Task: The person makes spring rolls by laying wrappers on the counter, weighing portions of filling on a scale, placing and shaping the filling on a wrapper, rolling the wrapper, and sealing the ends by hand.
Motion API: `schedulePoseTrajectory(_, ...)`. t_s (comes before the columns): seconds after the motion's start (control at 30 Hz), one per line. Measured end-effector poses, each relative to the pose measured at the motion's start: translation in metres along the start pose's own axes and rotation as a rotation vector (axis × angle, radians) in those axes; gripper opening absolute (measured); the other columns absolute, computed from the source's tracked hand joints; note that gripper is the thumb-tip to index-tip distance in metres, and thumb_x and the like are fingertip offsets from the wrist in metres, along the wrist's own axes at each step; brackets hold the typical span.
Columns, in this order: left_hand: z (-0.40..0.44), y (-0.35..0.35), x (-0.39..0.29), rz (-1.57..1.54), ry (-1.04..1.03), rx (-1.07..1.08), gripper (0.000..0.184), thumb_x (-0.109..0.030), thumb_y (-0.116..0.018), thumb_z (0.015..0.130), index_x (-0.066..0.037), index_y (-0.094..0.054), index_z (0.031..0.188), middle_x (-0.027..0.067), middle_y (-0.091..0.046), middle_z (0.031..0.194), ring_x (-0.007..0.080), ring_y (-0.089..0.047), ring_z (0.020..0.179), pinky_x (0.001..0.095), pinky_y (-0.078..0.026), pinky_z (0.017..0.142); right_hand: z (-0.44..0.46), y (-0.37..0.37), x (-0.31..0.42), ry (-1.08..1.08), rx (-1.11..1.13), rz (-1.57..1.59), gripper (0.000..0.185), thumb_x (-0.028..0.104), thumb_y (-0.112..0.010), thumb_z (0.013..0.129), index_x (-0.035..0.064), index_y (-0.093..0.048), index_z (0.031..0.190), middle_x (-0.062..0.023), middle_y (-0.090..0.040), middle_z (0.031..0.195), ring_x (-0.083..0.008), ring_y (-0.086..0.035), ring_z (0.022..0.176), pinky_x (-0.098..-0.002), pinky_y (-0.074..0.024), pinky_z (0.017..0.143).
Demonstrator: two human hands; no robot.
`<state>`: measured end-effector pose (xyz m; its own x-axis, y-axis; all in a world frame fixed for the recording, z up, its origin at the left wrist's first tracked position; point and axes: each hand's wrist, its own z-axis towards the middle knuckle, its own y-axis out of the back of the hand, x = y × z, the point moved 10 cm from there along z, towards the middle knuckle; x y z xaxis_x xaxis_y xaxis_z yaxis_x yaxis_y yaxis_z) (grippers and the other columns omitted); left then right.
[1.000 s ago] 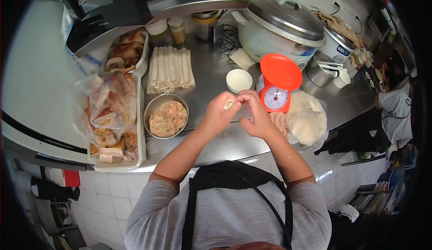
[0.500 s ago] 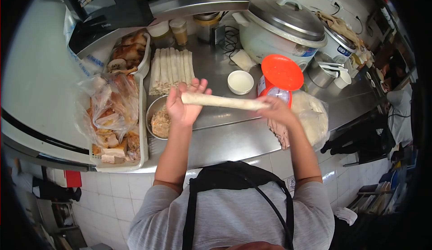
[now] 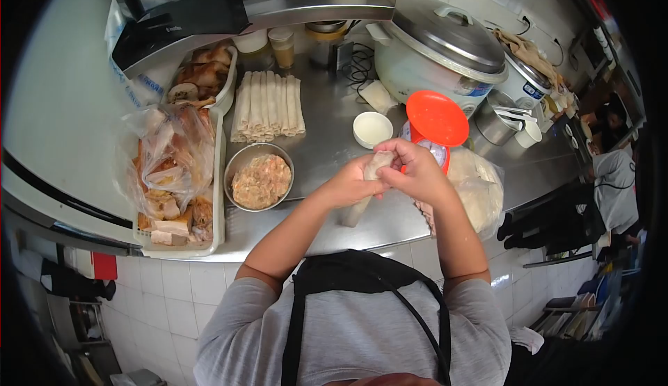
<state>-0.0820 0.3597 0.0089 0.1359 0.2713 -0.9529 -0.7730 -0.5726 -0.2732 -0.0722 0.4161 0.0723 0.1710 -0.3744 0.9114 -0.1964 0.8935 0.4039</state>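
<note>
A long, pale uncooked spring roll [image 3: 376, 165] is held in front of my chest, tilted, with its lower part hanging below my hands. My left hand [image 3: 348, 184] is wrapped around its middle. At the upper end, the fingers of my right hand [image 3: 417, 169] pinch the wrapper. To the left is a metal bowl [image 3: 229, 183] of pinkish minced filling [image 3: 261, 181]. Behind that bowl, several finished spring rolls [image 3: 268, 108] lie in a neat stack. A plastic bag of pale round wrappers [image 3: 479, 195] lies right of my right hand.
A small white bowl [image 3: 372, 130] and a kitchen scale with a red pan [image 3: 437, 118] stand just beyond my hands. A large rice cooker [image 3: 445, 52] is at the back. On the left, a white crate [image 3: 219, 205] holds meat pieces under plastic. A person stands far right.
The roll has swung from level to tilted, and my left hand has gone from an open palm to gripping it. Both hands have come together, uncovering the filling bowl.
</note>
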Motion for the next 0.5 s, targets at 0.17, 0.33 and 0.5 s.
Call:
schedulePoseTrajectory(0.17, -0.012, 0.022, -0.019, 0.045, -0.190, -0.223, 0.016, -0.005, -0.058, 0.081, -0.004, -0.050, 0.094, 0.0031, -0.056, 0.082, 0.0093, -0.056, 0.070, 0.0250, -0.049, 0.061, -0.026, 0.000, 0.013, 0.474, -0.307, 0.025, 0.028, -0.006, -0.052, 0.076, 0.0008, -0.056, 0.103, -0.0075, -0.051, 0.086, -0.0147, -0.053, 0.076, -0.0248, -0.0447, 0.068)
schedulePoseTrajectory(0.33, -0.013, 0.022, -0.023, 0.167, -0.152, -0.235, 0.010, -0.002, -0.056, 0.080, -0.004, -0.050, 0.088, 0.0019, -0.055, 0.076, 0.0079, -0.055, 0.066, 0.0232, -0.046, 0.058, -0.033, -0.012, 0.028, 0.586, -0.355, -0.227, 0.039, -0.012, -0.048, 0.070, 0.0045, -0.059, 0.103, -0.0110, -0.047, 0.089, -0.0219, -0.051, 0.078, -0.0288, -0.0439, 0.068)
schedulePoseTrajectory(0.5, -0.013, 0.023, -0.023, 0.143, -0.158, -0.246, 0.012, 0.000, -0.056, 0.078, -0.004, -0.051, 0.089, 0.0012, -0.055, 0.074, 0.0071, -0.053, 0.063, 0.0219, -0.044, 0.056, -0.038, -0.011, 0.030, 0.653, -0.365, -0.315, 0.045, -0.013, -0.050, 0.062, 0.0072, -0.061, 0.101, -0.0104, -0.046, 0.087, -0.0240, -0.049, 0.078, -0.0303, -0.0429, 0.066)
